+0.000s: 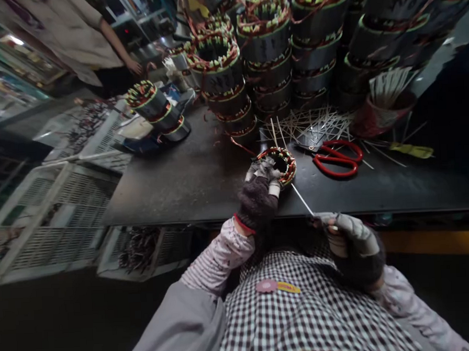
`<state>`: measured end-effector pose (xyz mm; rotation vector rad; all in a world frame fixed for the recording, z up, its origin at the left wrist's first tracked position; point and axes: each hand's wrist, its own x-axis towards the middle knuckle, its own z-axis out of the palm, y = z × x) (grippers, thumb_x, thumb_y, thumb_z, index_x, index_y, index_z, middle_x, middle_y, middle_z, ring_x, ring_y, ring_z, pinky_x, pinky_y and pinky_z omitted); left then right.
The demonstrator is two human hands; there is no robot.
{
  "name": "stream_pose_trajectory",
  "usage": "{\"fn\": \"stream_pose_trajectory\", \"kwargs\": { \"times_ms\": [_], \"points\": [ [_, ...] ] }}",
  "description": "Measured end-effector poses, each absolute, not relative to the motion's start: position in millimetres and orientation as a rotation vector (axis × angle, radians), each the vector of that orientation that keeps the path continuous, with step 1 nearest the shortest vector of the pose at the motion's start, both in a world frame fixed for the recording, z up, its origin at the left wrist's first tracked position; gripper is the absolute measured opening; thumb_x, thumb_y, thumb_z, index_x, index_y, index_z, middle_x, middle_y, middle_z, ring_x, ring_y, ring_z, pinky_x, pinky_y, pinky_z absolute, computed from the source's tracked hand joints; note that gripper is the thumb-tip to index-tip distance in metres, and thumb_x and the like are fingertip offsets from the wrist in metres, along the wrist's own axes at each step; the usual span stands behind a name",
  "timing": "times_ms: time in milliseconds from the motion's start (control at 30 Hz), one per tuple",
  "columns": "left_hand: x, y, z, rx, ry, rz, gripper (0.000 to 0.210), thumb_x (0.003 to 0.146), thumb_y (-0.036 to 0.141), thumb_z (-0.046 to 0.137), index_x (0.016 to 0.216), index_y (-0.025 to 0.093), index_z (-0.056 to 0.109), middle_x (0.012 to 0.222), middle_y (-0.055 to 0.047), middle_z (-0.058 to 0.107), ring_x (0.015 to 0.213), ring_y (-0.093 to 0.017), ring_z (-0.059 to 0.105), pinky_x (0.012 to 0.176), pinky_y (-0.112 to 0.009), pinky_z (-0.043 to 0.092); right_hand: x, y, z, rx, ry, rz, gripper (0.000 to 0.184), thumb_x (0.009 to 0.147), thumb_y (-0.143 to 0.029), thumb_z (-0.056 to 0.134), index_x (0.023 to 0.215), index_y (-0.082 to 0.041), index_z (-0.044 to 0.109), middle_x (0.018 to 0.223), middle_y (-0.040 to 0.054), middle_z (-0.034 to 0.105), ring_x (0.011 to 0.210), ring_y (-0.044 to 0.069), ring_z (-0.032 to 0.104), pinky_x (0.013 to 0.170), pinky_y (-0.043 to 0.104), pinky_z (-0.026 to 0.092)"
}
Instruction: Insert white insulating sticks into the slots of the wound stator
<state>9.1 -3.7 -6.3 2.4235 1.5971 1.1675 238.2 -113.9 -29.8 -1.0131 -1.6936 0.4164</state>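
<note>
A motor stator [287, 167] with copper windings around its rim stands near the front edge of the dark table. My left hand [261, 187], in a dark glove with pale fingertips, is closed over the stator's near left side. In a pinch, my right hand [350, 237] holds the end of a thin white tie strip [302, 199] just off the table edge. The strip runs taut up to the stator's lower right side. Two pale strips [277, 134] stick up behind the stator. Red-handled scissors [338, 158] lie on the table to its right.
Stacks of wound stators [222, 82] line the back of the table, with a smaller stack [158, 111] at left. Loose white strips [318, 124] lie behind the scissors near a red pot [384, 115] of strips. Plastic crates [59, 205] stand left; another person [74, 42] is beyond.
</note>
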Motion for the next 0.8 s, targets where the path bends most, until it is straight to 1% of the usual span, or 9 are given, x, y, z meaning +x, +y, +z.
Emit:
{"fn": "stream_pose_trajectory", "kwargs": {
  "times_ms": [67,100,200,333,433,567,667,733,800],
  "points": [
    [7,-2,-2,2.473,1.61,1.099,0.028,0.111,0.023,0.063,0.128,0.016,0.084,0.148,-0.018,0.08,0.148,-0.031,0.073,0.134,-0.054,0.054,238,-102,-18,-0.914,-1.764,0.267,0.033,0.11,-0.019,0.065,0.139,-0.033,0.071,0.108,0.008,0.086,0.093,0.027,0.085,0.08,0.041,0.073],
    [7,-1,0,2.485,1.627,1.08,0.027,0.11,0.023,0.064,0.128,0.016,0.083,0.148,-0.018,0.08,0.148,-0.031,0.073,0.135,-0.054,0.054,237,-95,-10,-0.923,-1.8,0.218,0.034,0.11,-0.017,0.065,0.14,-0.032,0.071,0.108,0.0076,0.086,0.09,0.026,0.085,0.077,0.039,0.073],
    [7,-1,4,2.513,1.649,1.07,0.025,0.109,0.023,0.067,0.126,0.014,0.082,0.148,-0.02,0.08,0.147,-0.032,0.073,0.134,-0.055,0.054,235,-81,5,-1.046,-1.857,0.238,0.025,0.112,-0.022,0.064,0.133,-0.029,0.074,0.107,0.0091,0.087,0.084,0.026,0.085,0.072,0.038,0.071],
    [8,-5,11,2.512,1.691,1.012,0.031,0.108,0.024,0.069,0.134,0.012,0.079,0.151,-0.022,0.078,0.148,-0.034,0.072,0.133,-0.057,0.055,229,-70,2,-1.072,-1.808,0.331,0.021,0.112,-0.028,0.067,0.131,-0.027,0.078,0.113,0.0119,0.087,0.095,0.028,0.086,0.081,0.041,0.074],
    [8,-5,16,2.502,1.71,0.931,0.031,0.107,0.026,0.07,0.133,0.012,0.08,0.148,-0.022,0.079,0.145,-0.036,0.074,0.132,-0.06,0.055,224,-59,-9,-0.939,-1.773,0.382,0.02,0.113,-0.025,0.065,0.13,-0.026,0.077,0.114,0.0109,0.087,0.103,0.028,0.087,0.089,0.042,0.075],
    [11,-6,16,2.508,1.686,0.968,0.026,0.108,0.025,0.067,0.126,0.014,0.082,0.143,-0.019,0.082,0.143,-0.035,0.076,0.133,-0.057,0.056,224,-59,-19,-0.867,-1.73,0.421,0.023,0.112,-0.018,0.063,0.129,-0.028,0.075,0.111,0.0075,0.087,0.101,0.025,0.086,0.087,0.04,0.075],
    [13,-8,13,2.517,1.675,1.026,0.029,0.111,0.024,0.062,0.126,0.01,0.082,0.147,-0.023,0.08,0.143,-0.036,0.076,0.135,-0.057,0.054,231,-70,-23,-0.94,-1.763,0.437,0.025,0.11,-0.018,0.066,0.13,-0.029,0.075,0.114,0.0076,0.086,0.101,0.027,0.086,0.087,0.042,0.075],
    [13,-9,13,2.516,1.683,1.008,0.03,0.111,0.024,0.062,0.129,0.009,0.081,0.15,-0.024,0.078,0.142,-0.038,0.076,0.136,-0.057,0.054,236,-77,-25,-0.942,-1.781,0.41,0.03,0.109,-0.016,0.066,0.134,-0.031,0.075,0.117,0.0077,0.086,0.103,0.027,0.086,0.088,0.042,0.075],
    [12,-10,16,2.507,1.684,0.989,0.028,0.109,0.025,0.066,0.127,0.011,0.082,0.15,-0.022,0.078,0.141,-0.038,0.077,0.135,-0.056,0.054,239,-81,-28,-0.893,-1.798,0.336,0.037,0.108,-0.013,0.067,0.14,-0.031,0.072,0.119,0.008,0.086,0.106,0.027,0.086,0.088,0.04,0.075]
  ]
}}
